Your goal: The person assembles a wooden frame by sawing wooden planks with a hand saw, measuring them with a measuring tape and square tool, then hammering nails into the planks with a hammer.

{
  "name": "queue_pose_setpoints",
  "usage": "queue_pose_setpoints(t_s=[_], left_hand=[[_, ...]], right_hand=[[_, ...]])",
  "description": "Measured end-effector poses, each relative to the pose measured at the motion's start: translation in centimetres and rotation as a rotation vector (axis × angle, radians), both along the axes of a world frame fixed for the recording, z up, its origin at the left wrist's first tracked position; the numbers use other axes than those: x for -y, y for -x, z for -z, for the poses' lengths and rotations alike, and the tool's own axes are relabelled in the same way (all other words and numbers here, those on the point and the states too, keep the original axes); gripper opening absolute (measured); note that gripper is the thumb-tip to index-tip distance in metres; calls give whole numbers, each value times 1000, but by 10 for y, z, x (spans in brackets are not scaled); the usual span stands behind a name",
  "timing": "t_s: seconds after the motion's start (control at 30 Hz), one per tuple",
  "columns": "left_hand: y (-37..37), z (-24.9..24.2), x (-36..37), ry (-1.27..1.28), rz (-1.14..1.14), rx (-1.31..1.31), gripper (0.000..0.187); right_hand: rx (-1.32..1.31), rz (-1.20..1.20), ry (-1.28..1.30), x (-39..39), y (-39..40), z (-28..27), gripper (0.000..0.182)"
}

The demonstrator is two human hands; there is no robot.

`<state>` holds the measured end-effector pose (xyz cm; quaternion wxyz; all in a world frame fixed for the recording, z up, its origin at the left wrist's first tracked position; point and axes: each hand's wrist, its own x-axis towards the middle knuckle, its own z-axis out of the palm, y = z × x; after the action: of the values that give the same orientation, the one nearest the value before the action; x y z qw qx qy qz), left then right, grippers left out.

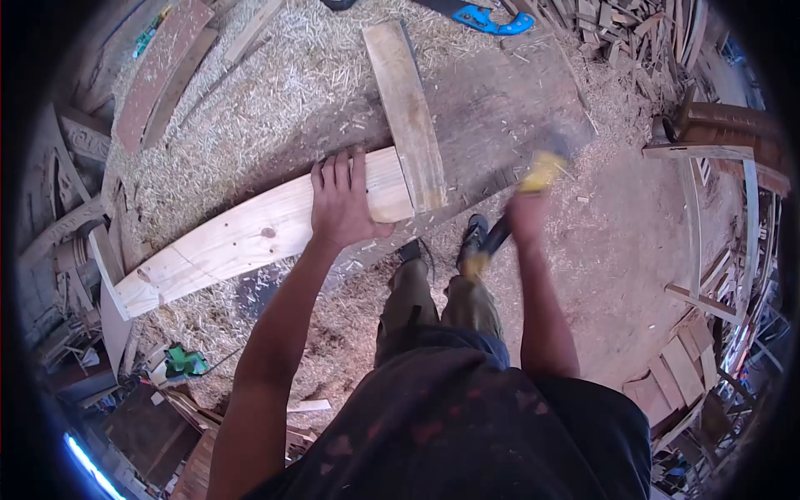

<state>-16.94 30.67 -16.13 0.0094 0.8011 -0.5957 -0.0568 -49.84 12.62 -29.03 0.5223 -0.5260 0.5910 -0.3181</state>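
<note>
My left hand (342,200) is laid across a long pale wooden board (242,237), with its fingers over the far edge and the thumb along the near edge. The board has dark knots and a curved outline toward its left end. Its right end meets a second wooden plank (407,117), which lies crosswise. In my right hand (527,218) is a hammer with a yellow-and-black handle (497,235), held to the right of the boards. Motion blurs the hand and tool, and the dark head is indistinct.
Shavings cover much of the worktop (508,92). A blue-handled saw (493,21) lies at the far edge. Curved wooden pieces (162,75) rest at upper left, a wooden frame (747,225) stands right, and scrap wood (621,33) is heaped at upper right.
</note>
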Motion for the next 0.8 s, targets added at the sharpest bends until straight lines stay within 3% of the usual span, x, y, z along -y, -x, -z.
queue_pose_setpoints(t_s=[0.07, 0.17, 0.23, 0.37, 0.47, 0.5, 0.6, 0.63, 0.73, 0.8], left_hand=[[0, 0, -3, -5, 0, 10, 146], [-2, -1, -3, -3, 15, 4, 147], [-4, 0, -1, 18, 13, -5, 146], [-4, -1, -5, 2, 21, -24, 147], [-2, -4, -5, -26, 7, -39, 147], [-3, -5, -2, -26, 3, -38, 147], [-3, -5, -3, -77, -12, -38, 147], [-5, -6, -1, -79, -2, -40, 147], [-4, -6, -6, -78, -12, -46, 147], [-6, -6, -5, -62, 2, -35, 147]], right_hand=[[52, -401, -498, -63, -86, -113, 30], [-60, -433, -476, -53, -61, -98, 22], [47, -306, -284, -34, -20, -101, 21], [161, 74, -166, 28, 49, -87, 8], [-75, 222, -165, 14, 44, -55, 13], [-447, 86, -134, -22, 23, -40, 24], [-85, -356, -314, -120, -35, -49, 27], [61, -278, -657, -115, -50, -88, 26], [-73, -365, -323, -92, -22, -83, 22], [4, -225, -353, -66, -8, -110, 18]])
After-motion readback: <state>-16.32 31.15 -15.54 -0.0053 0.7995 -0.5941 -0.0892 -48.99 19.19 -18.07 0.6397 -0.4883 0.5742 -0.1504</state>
